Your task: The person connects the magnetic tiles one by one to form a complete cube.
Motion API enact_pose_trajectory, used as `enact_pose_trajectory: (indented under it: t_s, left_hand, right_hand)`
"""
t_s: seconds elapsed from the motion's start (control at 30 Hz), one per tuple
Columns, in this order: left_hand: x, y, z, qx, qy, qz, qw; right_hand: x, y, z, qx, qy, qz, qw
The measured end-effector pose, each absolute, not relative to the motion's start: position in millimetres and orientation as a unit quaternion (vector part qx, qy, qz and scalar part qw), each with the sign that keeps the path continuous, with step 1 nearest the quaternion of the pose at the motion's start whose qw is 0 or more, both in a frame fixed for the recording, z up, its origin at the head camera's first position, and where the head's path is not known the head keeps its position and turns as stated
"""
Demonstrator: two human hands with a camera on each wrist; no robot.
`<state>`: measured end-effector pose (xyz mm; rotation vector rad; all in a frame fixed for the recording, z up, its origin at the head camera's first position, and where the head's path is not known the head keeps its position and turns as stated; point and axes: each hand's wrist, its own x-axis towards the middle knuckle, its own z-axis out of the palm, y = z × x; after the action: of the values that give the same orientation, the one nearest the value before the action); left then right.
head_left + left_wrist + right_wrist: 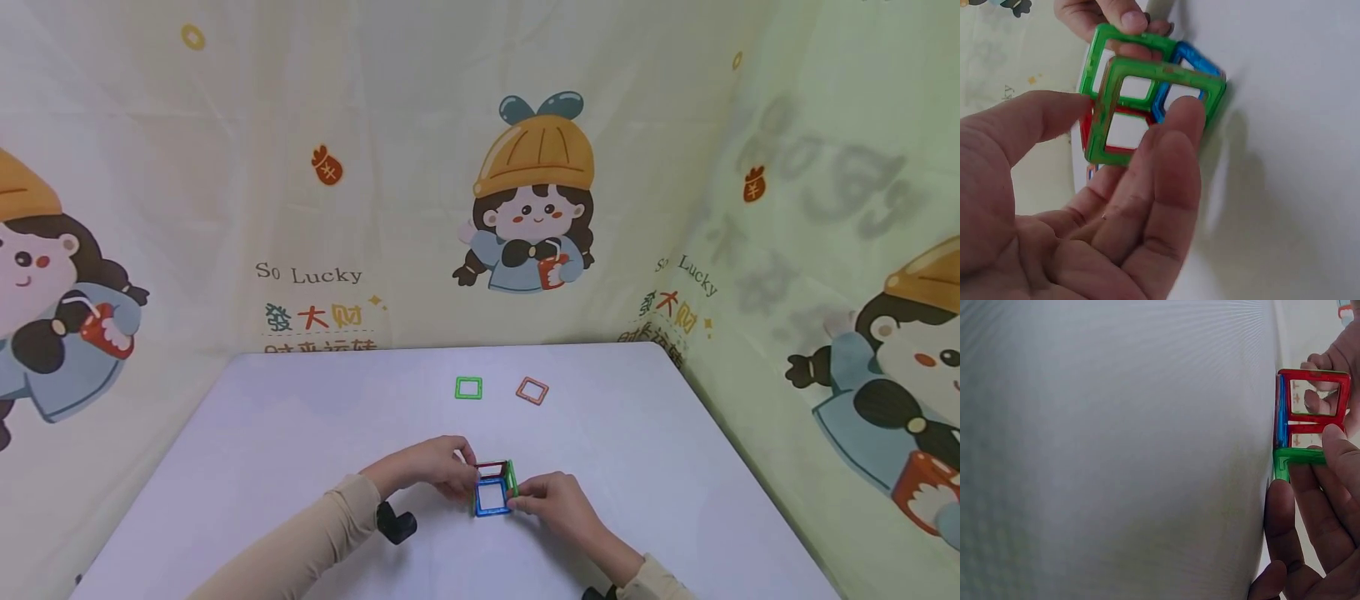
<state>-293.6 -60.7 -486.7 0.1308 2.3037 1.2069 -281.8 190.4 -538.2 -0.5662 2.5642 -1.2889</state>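
A small box of square magnetic tiles (492, 515) stands on the table, blue at the bottom. Green tiles form two opposite sides, and red tiles show upright between them. With thumb and fingers, my left hand (438, 467) holds the left side; in the left wrist view its fingertips lie against the near green tile (1166, 72). On the other side, my right hand (558, 504) pinches the right green tile (512, 477). The right wrist view shows its thumb over that green tile (1300, 455), with a red tile (1316, 417) and the edge of the blue tile (1282, 409) beyond.
A loose green square tile (468, 388) and an orange one (532, 391) lie flat farther back on the white table (337, 400). A printed cloth (420, 167) hangs behind and along the sides. Black wrist straps (396, 523) sit at the cuffs.
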Motion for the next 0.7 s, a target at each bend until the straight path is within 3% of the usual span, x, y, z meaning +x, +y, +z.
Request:
enact_pose_trajectory:
  t_s: [0.7]
  left_hand:
    - [-299,-58,-503,0.105,0.882,0.418,0.189]
  right_hand:
    - [-303,205,-533,-0.214,0.856,-0.428,0.196]
